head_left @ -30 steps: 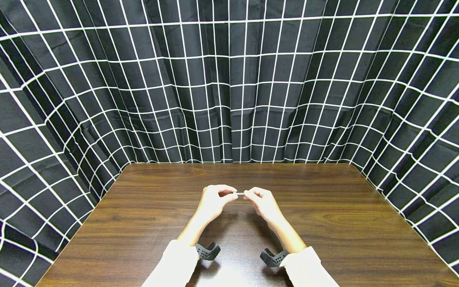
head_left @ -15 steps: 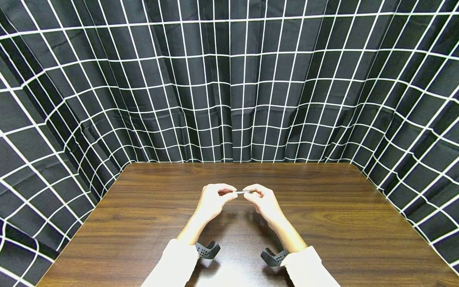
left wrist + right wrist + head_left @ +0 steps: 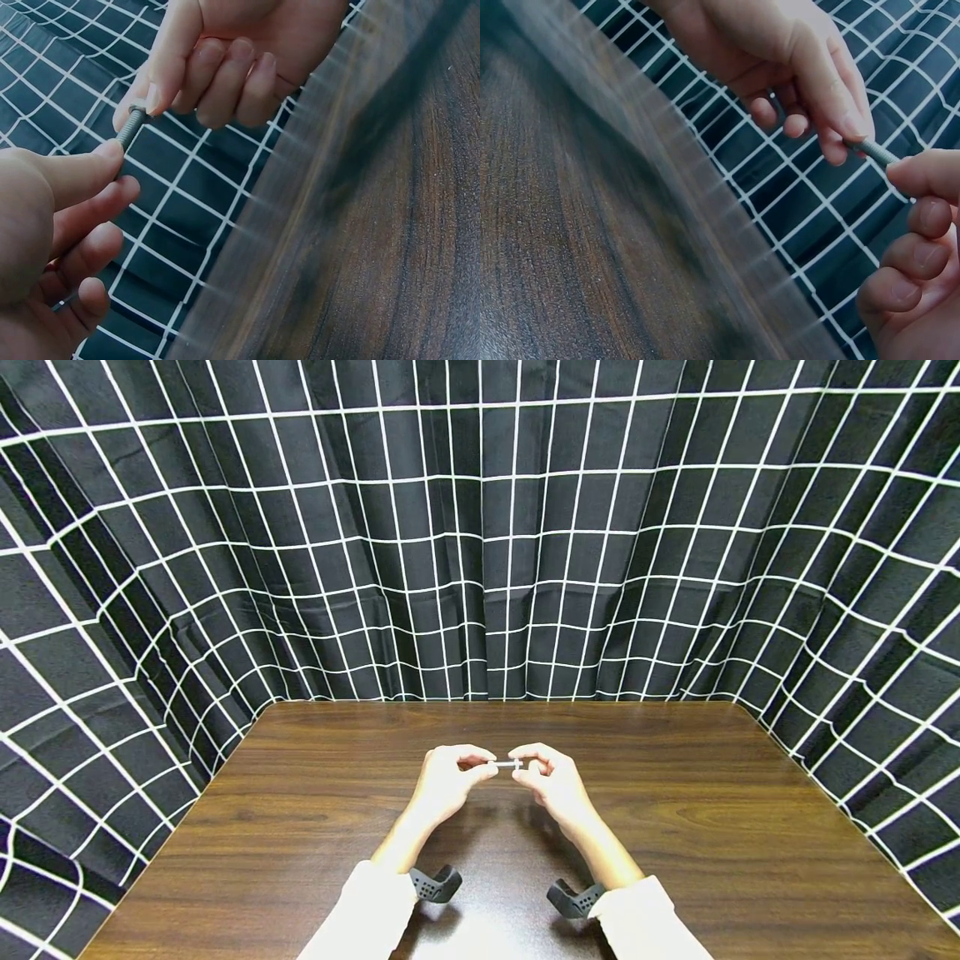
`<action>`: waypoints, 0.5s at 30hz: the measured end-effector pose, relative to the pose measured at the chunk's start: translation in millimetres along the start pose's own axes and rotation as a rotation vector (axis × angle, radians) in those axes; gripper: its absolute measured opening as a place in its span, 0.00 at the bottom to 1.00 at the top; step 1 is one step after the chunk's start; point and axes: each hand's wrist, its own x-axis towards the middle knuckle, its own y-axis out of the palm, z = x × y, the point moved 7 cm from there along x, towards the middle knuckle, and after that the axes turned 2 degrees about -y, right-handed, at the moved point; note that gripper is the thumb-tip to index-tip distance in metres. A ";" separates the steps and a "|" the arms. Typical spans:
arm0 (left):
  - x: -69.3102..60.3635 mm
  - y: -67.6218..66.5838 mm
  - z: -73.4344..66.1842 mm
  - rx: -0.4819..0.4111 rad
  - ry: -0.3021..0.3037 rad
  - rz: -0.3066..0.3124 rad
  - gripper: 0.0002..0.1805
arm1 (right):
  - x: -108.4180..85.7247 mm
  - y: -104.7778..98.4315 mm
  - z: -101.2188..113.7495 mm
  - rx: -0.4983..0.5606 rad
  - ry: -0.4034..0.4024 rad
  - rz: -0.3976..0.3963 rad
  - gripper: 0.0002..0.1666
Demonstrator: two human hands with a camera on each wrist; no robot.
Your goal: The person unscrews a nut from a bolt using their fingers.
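Observation:
A grey threaded bolt (image 3: 504, 764) is held level between both hands above the table, with a small nut (image 3: 139, 106) at its right end. My left hand (image 3: 444, 783) pinches the shaft between thumb and index finger. Its other fingers curl loosely, and a small grey thing (image 3: 64, 301) shows among them, too little of it visible to identify. Thumb and index finger of my right hand (image 3: 553, 783) lie on opposite sides of the nut. From the right wrist view, the thumb covers the nut and only the threaded shaft (image 3: 877, 153) shows between the hands.
A brown wood-grain table (image 3: 337, 827) lies beneath the hands. Behind it and at both sides hangs a black curtain (image 3: 480, 568) with a white grid. Each wrist wears a dark grey band (image 3: 435, 885) below a white sleeve (image 3: 367, 910).
The right thumb and index finger have spread from a tight pinch, so the nut now shows between them in the head view. The left hand has stayed nearly still.

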 end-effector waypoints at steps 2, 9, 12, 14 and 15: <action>0.0 1.1 1.4 0.003 -0.006 0.006 0.07 | -0.7 -0.6 0.3 -0.007 -0.008 0.002 0.17; 0.0 1.2 1.3 0.008 -0.001 0.006 0.06 | -0.1 -1.9 -0.7 -0.033 0.025 -0.007 0.17; -0.1 1.0 0.7 0.010 -0.004 0.006 0.06 | -0.1 -2.5 -2.7 -0.059 0.063 -0.029 0.14; -0.3 1.2 0.2 0.007 -0.004 0.009 0.06 | -0.2 -2.7 -3.2 -0.082 0.076 -0.047 0.13; -0.5 1.2 -0.4 0.008 0.002 0.009 0.06 | -0.3 -3.2 -3.6 -0.093 0.081 -0.056 0.13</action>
